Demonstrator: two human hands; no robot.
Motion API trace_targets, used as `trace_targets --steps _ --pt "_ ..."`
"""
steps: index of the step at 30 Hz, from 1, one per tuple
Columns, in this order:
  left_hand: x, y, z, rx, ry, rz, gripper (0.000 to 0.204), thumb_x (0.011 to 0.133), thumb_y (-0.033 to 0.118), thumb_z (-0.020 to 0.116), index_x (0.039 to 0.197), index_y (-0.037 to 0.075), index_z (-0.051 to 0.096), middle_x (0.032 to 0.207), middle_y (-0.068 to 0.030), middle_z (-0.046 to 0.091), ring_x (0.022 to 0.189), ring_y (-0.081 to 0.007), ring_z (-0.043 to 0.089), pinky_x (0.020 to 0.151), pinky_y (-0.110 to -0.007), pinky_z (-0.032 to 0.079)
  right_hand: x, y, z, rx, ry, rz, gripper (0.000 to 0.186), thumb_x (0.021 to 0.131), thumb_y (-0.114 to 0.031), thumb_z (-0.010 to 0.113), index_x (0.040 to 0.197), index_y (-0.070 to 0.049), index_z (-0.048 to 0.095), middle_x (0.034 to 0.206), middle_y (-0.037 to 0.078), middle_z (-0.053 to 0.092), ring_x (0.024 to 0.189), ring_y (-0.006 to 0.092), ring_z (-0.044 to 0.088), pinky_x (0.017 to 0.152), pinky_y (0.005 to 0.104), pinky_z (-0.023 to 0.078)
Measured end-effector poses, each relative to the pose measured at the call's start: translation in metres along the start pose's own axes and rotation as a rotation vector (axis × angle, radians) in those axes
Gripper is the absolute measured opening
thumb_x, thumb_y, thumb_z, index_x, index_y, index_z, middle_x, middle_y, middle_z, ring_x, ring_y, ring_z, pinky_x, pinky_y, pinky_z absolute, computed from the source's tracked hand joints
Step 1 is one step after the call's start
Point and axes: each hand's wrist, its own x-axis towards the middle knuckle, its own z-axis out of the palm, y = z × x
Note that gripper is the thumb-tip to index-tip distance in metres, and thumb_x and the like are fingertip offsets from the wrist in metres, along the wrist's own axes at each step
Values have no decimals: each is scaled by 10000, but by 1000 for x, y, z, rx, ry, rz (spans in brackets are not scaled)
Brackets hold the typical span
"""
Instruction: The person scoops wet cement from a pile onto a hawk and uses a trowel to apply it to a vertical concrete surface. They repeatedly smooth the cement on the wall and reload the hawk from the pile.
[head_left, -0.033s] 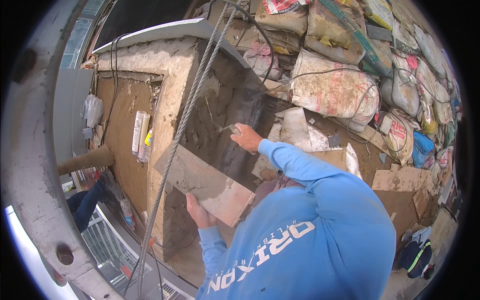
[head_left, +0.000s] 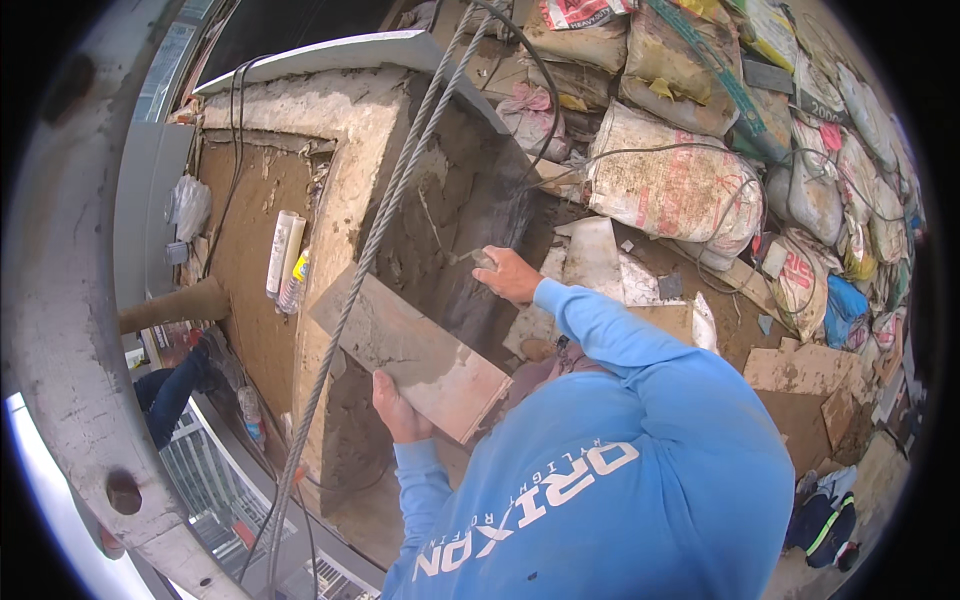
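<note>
My left hand (head_left: 397,408) grips the near edge of a flat rectangular board (head_left: 432,368), holding it tilted in front of my blue sweatshirt. Wet grey mortar is smeared over much of the board's face. Beyond it, my right hand (head_left: 510,275) is closed round what looks like the handle of a small trowel (head_left: 464,257). The tool's thin metal part reaches left to a mortar-coated wall face (head_left: 430,200); its blade is hard to make out. A steel cable (head_left: 388,180) crosses the view between me and the wall, passing over the board's left end.
Filled sacks (head_left: 675,190) are piled at the upper right, with loose cables across them. Broken board pieces (head_left: 590,255) lie right of the wall. A metal beam (head_left: 80,300) runs down the left side. Another person's leg (head_left: 175,395) shows at lower left, near plastic bottles (head_left: 250,405).
The whole scene has shifted slightly rightward in the view. Both hands keep their grips on the board and the trowel, with hardly any movement against the wall.
</note>
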Motion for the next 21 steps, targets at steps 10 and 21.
trace_targets --steps 10,21 --pt "84 -4 78 -54 -211 35 459 1052 359 478 1280 -37 523 1229 -145 636 1065 -252 651 921 -399 545 -102 -113 -86 419 -397 365 217 999 -248 569 895 -70 502 720 10 507 527 95 502 464 260 418" --pt "67 -19 121 653 -195 337 336 1038 290 553 1145 -23 609 972 -58 667 866 -120 554 783 -289 466 -95 -95 -31 751 -374 455 286 1022 -322 537 961 -42 533 734 17 501 550 127 495 483 300 442"
